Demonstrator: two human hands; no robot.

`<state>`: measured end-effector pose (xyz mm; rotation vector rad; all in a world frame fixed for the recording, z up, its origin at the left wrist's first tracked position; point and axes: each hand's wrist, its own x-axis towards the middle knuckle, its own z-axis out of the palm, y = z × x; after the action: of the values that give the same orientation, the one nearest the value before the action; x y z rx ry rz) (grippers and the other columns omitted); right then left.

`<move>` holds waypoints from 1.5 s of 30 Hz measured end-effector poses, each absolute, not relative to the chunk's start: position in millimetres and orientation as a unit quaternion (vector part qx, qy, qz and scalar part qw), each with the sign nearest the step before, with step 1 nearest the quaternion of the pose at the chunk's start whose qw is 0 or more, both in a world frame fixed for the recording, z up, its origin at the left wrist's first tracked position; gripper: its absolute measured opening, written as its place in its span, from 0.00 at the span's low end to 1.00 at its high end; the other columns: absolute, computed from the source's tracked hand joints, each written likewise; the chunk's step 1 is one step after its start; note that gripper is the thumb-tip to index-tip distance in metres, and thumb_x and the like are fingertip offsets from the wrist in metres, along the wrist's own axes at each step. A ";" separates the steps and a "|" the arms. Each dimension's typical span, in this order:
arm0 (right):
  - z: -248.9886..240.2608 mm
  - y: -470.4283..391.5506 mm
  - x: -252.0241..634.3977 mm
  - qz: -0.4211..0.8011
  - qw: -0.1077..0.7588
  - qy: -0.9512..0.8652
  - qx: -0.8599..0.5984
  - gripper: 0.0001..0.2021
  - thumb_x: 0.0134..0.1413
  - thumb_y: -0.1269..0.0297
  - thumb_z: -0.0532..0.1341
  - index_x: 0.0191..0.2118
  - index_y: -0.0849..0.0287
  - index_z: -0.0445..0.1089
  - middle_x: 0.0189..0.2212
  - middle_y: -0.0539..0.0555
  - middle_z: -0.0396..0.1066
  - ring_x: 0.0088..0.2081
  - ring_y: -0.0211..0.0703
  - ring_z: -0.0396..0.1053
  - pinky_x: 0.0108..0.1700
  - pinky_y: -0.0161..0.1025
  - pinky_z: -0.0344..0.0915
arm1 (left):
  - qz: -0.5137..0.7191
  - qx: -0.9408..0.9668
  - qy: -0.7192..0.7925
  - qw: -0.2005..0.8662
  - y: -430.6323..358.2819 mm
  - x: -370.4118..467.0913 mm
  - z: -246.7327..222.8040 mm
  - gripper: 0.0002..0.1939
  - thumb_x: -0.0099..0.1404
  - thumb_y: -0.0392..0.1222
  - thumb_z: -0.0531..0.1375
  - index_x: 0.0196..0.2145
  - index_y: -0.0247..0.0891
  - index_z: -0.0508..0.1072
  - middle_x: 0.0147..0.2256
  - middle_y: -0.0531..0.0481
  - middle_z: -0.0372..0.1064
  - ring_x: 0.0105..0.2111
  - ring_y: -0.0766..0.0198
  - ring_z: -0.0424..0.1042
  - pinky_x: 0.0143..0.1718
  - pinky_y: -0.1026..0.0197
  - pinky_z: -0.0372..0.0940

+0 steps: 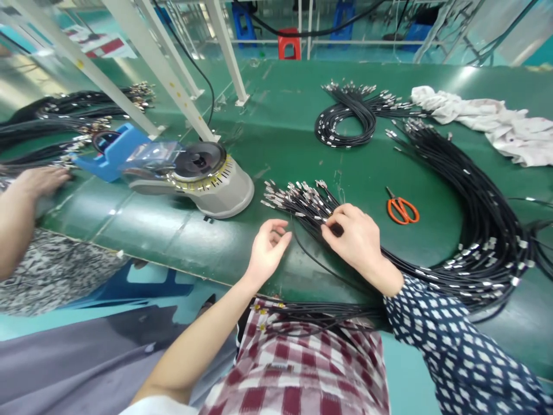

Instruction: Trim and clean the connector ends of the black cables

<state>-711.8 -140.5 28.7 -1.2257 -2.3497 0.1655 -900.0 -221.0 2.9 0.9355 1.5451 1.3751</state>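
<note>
My left hand is raised just over the table's front part, its fingers loosely curled and apart from the thumb, holding nothing. Beside it, my right hand has thumb and forefinger pinched at the near edge of a bundle of black cables with silvery metal ends. The fingers seem to close on one cable, though its end is partly hidden. A single thin cable curves away below the bundle. Across my lap, on a red-and-white checked apron, lie more black cables with yellowish ends.
A grey round machine stands left, next to a blue tape dispenser. Orange-handled scissors lie right. Around are a coiled bundle, a large cable bundle, white cloth and white posts. A co-worker's hand rests far left.
</note>
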 end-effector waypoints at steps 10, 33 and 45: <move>29.2 -207.6 -702.4 0.242 0.265 -0.879 -0.315 0.05 0.57 0.61 0.64 0.34 0.56 0.72 0.36 0.55 0.71 0.37 0.46 0.68 0.39 0.44 0.62 | 0.593 0.295 0.466 0.587 -240.1 -886.9 51.1 0.12 0.62 0.45 0.65 0.34 0.34 0.70 0.27 0.50 0.73 0.16 0.71 0.68 0.15 0.70 0.58; 42.8 -176.3 -716.8 0.679 0.247 -0.644 -0.250 0.07 0.66 0.60 0.56 0.41 0.57 0.65 0.31 0.51 0.74 0.34 0.39 0.70 0.38 0.37 0.62 | 0.500 0.287 0.514 0.635 -267.6 -893.8 39.4 0.16 0.61 0.50 0.65 0.37 0.34 0.70 0.24 0.54 0.70 0.14 0.72 0.67 0.13 0.71 0.57; 28.7 -187.2 -727.7 0.656 0.248 -0.604 -0.378 0.18 0.62 0.49 0.56 0.40 0.60 0.75 0.34 0.54 0.76 0.29 0.37 0.66 0.34 0.36 0.63 | 0.535 0.281 0.531 0.594 -267.4 -889.0 29.8 0.12 0.61 0.44 0.66 0.31 0.34 0.70 0.22 0.55 0.69 0.12 0.73 0.64 0.12 0.72 0.55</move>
<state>-727.7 -187.2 28.7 -1.0309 -1.6463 1.7886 -889.0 -267.4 29.8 0.6537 1.2345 1.2423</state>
